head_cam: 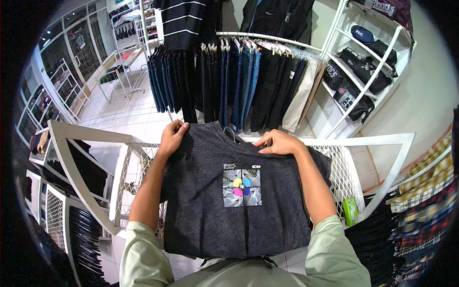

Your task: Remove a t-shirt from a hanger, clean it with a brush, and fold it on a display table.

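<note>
A dark grey T-shirt (200, 204) with a square, colourful print on its front lies spread before me over a white metal mesh rack (342, 175). My left hand (173, 137) grips the shirt's shoulder at the upper left, thumb on top. At the right side of the neckline is my right hand (278, 142), its thumb and fingers pinching the collar fabric. Part of a clothes hanger (231, 133) shows inside the neck opening; the rest of it is hidden by the shirt.
A green packet (350, 211) rests at the mesh rack's right side. Ahead, trousers and jeans (247, 89) hang from a white rail. Bagged goods fill shelves (358, 79) at the upper right. Plaid shirts (423, 215) hang at the right, dark garments (84, 236) at the lower left.
</note>
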The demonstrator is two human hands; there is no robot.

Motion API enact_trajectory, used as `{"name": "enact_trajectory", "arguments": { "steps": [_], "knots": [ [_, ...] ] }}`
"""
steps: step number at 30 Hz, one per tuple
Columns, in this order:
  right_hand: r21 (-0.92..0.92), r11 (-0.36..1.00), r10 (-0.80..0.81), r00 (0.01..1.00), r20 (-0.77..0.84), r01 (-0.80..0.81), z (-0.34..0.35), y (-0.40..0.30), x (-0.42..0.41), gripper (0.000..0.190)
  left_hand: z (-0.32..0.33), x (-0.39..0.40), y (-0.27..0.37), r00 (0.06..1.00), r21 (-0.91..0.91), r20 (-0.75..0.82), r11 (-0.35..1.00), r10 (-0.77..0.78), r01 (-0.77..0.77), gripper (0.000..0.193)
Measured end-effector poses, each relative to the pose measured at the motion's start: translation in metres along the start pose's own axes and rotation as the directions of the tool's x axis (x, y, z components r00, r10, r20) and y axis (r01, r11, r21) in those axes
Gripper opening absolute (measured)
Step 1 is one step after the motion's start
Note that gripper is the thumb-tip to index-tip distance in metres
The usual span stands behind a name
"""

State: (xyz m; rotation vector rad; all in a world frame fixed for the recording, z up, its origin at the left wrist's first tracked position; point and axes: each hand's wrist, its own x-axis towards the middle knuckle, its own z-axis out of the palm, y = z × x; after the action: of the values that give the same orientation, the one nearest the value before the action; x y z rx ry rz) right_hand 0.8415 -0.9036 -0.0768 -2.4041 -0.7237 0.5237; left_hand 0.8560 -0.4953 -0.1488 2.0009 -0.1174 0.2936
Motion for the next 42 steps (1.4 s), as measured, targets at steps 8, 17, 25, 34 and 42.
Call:
{"name": "enact_trajectory", "arguments": {
  "steps": [8,17,25,34,42],
  "knots": [
    [0.502,0.864,0.121,0.951,-0.283,0.04,0.006,0.032,0.004,0.031,-0.012,-0.018,0.005,0.996,0.033,0.07,0.998,-0.056,0.054,0.037],
    [-0.137,0.99,-0.077,0.636,-0.768,-0.046,0.036,-0.001,0.054,0.02,-0.007,-0.024,-0.001,1.0,0.248,0.004,0.969,0.019,-0.019,0.043],
    [0.042,0.998,0.056,0.826,-0.561,-0.039,0.082,-0.031,0.088,0.018,0.006,-0.035,0.02,0.995,0.301,-0.083,0.953,0.05,-0.022,0.037],
    [0.069,0.99,0.141,0.802,-0.581,-0.125,0.073,-0.033,0.075,0.015,0.004,-0.038,0.015,0.97,0.227,-0.144,0.96,0.197,-0.161,0.027],
    [0.218,0.975,0.013,0.973,-0.232,0.039,0.051,-0.029,0.062,0.022,0.006,-0.036,0.017,0.961,0.271,-0.185,0.951,0.205,-0.151,0.029]
  ]
}}
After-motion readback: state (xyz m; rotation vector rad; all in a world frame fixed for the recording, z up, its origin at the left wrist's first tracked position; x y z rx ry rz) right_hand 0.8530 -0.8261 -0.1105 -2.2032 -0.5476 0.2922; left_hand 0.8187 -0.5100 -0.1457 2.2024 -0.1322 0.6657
